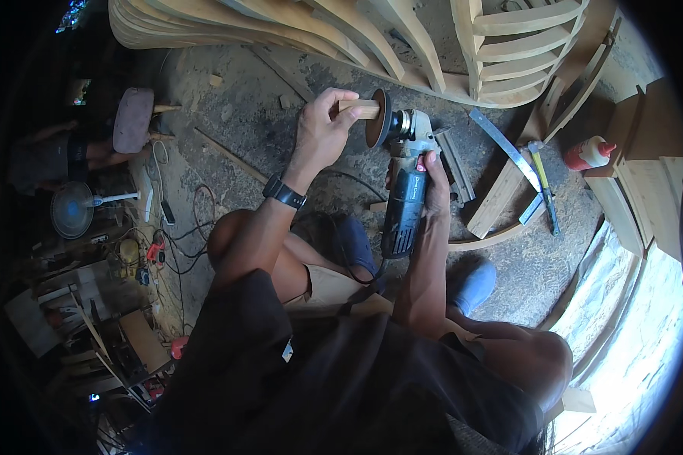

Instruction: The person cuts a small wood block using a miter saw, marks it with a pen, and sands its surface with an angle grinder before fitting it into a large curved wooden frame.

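Between the fingers and thumb of my left hand [327,125] is a small wooden block [363,109], its far end at the face of a round sanding disc [379,120]. The disc is mounted on an angle grinder [407,196] with a dark body and a metal head. My right hand [435,184] is wrapped round the grinder's body, thumb near its upper part; the other fingers are mostly hidden behind it. A black cord runs from the grinder's lower end toward my lap. Whether the disc is spinning I cannot tell.
Curved wooden ribs [508,49] stand along the far side. At right lie a hammer [543,186], a metal square [501,144], a wooden plank [501,199] and a red-and-white bottle [589,153]. Leftward are a fan [73,210], a stool [133,120], cables and another person [49,159].
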Tool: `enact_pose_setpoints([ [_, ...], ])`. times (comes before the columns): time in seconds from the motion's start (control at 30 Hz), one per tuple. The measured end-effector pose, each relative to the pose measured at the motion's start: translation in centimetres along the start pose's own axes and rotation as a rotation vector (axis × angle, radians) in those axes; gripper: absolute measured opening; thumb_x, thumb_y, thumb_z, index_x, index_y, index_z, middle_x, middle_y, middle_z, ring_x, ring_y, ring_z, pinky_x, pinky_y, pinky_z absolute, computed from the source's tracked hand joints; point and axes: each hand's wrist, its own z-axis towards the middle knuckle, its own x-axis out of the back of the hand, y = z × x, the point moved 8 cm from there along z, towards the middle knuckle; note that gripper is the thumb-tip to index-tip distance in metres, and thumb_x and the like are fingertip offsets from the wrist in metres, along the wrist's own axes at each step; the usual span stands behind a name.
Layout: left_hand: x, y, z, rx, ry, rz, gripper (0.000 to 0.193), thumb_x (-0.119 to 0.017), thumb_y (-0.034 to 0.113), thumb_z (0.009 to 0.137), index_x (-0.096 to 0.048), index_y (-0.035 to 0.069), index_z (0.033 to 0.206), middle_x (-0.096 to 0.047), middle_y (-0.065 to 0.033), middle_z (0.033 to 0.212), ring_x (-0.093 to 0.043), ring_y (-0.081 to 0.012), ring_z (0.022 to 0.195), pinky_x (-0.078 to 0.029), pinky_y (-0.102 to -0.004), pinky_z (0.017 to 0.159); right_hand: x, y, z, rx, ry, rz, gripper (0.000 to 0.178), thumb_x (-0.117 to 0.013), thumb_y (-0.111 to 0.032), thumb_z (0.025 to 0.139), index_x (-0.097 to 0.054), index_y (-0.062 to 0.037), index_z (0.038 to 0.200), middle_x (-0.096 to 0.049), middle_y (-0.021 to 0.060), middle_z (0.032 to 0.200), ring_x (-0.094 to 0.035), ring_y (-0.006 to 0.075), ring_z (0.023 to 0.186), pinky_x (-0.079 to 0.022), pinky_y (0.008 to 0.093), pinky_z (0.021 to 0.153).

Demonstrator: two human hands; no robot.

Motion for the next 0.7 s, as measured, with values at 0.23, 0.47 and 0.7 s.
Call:
enact_pose_setpoints([
  [0.23,-0.4,-0.6,0.0,-0.009,-0.036,-0.063,0.020,-0.067,0.008,0.094,-0.067,0.000,0.112,-0.070,-0.0062,0.095,-0.064,-0.0105,0.086,-0.050,-0.0268,0.079,-0.1,0.0,0.1,-0.015,-0.021,0.085,0.057,-0.070,-0.045,0.091,-0.046,-0.0046,0.124,-0.065,0.0147,0.086,-0.069,0.0245,0.065,-0.060,0.0357,0.057],
  [0.47,-0.2,-0.3,-0.2,-0.033,-0.037,-0.062,0.016,-0.068,0.008,0.094,-0.068,0.000,0.108,-0.072,-0.0068,0.095,-0.064,-0.0097,0.085,-0.050,-0.0260,0.077,-0.3,-0.4,0.0,0.009,-0.018,0.061,0.058,-0.070,-0.046,0.091,-0.046,-0.0035,0.123,-0.066,0.0150,0.085,-0.069,0.0249,0.065,-0.060,0.0357,0.058],
  [0.7,-0.4,-0.1,-0.4,-0.024,-0.068,-0.058,0.016,-0.068,0.009,0.094,-0.070,0.000,0.107,-0.072,-0.0055,0.089,-0.062,-0.0077,0.078,-0.049,-0.0251,0.070,0.2,-0.3,0.0,-0.004,-0.009,0.046,0.060,-0.068,-0.046,0.091,-0.043,-0.0040,0.126,-0.065,0.0156,0.084,-0.069,0.0261,0.065,-0.060,0.0361,0.059],
])
